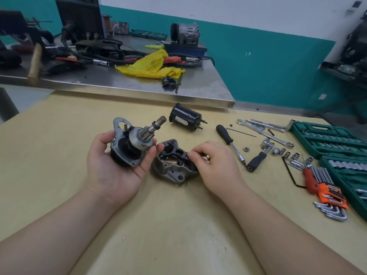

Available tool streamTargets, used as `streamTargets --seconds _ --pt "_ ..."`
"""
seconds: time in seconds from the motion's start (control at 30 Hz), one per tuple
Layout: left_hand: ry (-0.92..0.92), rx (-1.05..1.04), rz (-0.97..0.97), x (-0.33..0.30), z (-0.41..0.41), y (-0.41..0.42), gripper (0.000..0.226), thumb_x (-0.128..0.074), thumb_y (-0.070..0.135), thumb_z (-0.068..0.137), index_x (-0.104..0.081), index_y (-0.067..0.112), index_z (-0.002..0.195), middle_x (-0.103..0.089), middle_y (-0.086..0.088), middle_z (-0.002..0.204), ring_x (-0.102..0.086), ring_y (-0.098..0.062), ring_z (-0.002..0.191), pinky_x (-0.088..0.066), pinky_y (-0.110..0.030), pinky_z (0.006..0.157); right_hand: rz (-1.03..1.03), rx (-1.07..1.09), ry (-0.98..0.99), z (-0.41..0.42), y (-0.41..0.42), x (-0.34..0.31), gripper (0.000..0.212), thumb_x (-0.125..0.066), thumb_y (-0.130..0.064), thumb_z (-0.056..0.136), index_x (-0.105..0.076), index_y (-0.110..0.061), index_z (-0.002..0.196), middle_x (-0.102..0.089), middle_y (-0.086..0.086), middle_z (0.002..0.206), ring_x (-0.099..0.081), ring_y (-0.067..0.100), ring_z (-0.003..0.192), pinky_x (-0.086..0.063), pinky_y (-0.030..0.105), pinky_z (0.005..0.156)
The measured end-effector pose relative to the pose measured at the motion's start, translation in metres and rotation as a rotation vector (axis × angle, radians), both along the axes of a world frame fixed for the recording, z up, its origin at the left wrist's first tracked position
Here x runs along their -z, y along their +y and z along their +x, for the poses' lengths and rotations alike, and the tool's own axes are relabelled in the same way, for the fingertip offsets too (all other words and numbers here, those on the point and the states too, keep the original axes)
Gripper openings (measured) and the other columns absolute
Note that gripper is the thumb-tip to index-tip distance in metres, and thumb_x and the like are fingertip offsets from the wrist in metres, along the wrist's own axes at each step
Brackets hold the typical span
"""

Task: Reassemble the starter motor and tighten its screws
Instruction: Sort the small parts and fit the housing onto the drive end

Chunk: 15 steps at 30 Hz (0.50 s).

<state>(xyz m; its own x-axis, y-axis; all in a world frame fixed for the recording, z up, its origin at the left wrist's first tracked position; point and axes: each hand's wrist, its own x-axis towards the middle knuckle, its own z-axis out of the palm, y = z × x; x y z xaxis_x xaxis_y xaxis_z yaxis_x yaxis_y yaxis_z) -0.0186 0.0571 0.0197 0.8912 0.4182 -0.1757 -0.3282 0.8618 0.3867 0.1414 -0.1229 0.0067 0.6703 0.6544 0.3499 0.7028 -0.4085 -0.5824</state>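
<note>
- Forearms are reaching in from the near edge over the tan worktable [59,120].
- Left hand [117,165] is cradling the pinion-and-shaft assembly [137,139], fingers curled round its plate, lifted just left of the housing.
- Right hand [214,165] is pinching a small part at the rim of the aluminium end housing [174,167], which is lying on the table.
- Judgement: align shaft and bore squarely before seating; no forcing.
- Black motor body [185,120] is lying behind; screwdriver [228,139] and socket set [325,135] are waiting right.
</note>
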Motion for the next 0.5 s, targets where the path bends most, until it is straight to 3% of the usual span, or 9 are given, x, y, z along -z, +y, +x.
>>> streamTargets --seconds 0.1,0.17,0.23,0.3,0.37,0.43,0.5 --pt "0.011 0.031 0.006 0.0 -0.001 -0.002 0.105 -0.087 0.034 0.056 -0.058 0.0 0.15 -0.066 -0.027 0.135 -0.074 -0.045 0.11 -0.066 -0.033 0.075 0.064 0.021 0.005 0.004 -0.001 0.001 0.014 -0.068 -0.029 0.104 -0.074 -0.026 0.092 -0.068 -0.015 0.09 -0.06 0.01 0.093 -0.049 0.03 0.082" --pt "0.012 0.031 0.0 0.001 -0.002 -0.002 0.099 -0.084 0.037 0.06 -0.059 0.0 0.149 -0.065 -0.026 0.138 -0.074 -0.042 0.109 -0.066 -0.032 0.074 0.105 0.054 0.052 0.007 0.0 0.001 0.018 -0.068 -0.029 0.104 -0.069 -0.032 0.086 -0.066 -0.017 0.082 -0.06 0.003 0.086 -0.043 0.015 0.072" --pt "0.009 0.028 -0.014 0.002 -0.003 -0.002 0.091 -0.077 0.039 0.069 -0.06 -0.001 0.148 -0.065 -0.024 0.139 -0.075 -0.041 0.107 -0.066 -0.032 0.074 0.169 0.1 0.179 0.011 0.001 0.004 0.022 -0.067 -0.031 0.104 -0.067 -0.034 0.082 -0.068 -0.018 0.077 -0.061 -0.003 0.077 -0.038 0.009 0.062" --pt "0.006 0.034 -0.018 0.002 -0.003 -0.002 0.084 -0.073 0.042 0.073 -0.064 -0.001 0.145 -0.066 -0.023 0.138 -0.075 -0.04 0.108 -0.066 -0.031 0.074 0.302 0.147 0.384 0.016 0.0 0.006 0.02 -0.066 -0.035 0.104 -0.073 -0.03 0.087 -0.07 -0.021 0.075 -0.059 -0.002 0.066 -0.042 0.015 0.066" --pt "0.007 0.038 -0.009 0.002 -0.003 -0.001 0.078 -0.072 0.043 0.073 -0.069 -0.002 0.138 -0.067 -0.022 0.134 -0.075 -0.04 0.107 -0.066 -0.03 0.074 0.436 0.218 0.547 0.024 -0.003 0.005 0.021 -0.065 -0.036 0.105 -0.076 -0.027 0.09 -0.073 -0.014 0.075 -0.059 0.003 0.065 -0.05 0.031 0.072" --pt "0.005 0.04 -0.002 0.002 -0.004 0.0 0.073 -0.072 0.043 0.073 -0.074 -0.002 0.13 -0.068 -0.023 0.132 -0.075 -0.04 0.106 -0.066 -0.03 0.074 0.497 0.297 0.54 0.033 -0.007 0.003 0.022 -0.065 -0.035 0.106 -0.076 -0.025 0.089 -0.073 -0.008 0.077 -0.06 0.01 0.069 -0.053 0.039 0.074" --pt "-0.002 0.045 -0.001 0.002 -0.004 0.0 0.068 -0.072 0.044 0.073 -0.078 -0.001 0.124 -0.069 -0.022 0.13 -0.076 -0.039 0.105 -0.065 -0.029 0.074 0.438 0.364 0.394 0.042 -0.01 0.005 0.023 -0.064 -0.036 0.105 -0.073 -0.028 0.086 -0.071 -0.009 0.076 -0.061 0.009 0.073 -0.049 0.032 0.071"
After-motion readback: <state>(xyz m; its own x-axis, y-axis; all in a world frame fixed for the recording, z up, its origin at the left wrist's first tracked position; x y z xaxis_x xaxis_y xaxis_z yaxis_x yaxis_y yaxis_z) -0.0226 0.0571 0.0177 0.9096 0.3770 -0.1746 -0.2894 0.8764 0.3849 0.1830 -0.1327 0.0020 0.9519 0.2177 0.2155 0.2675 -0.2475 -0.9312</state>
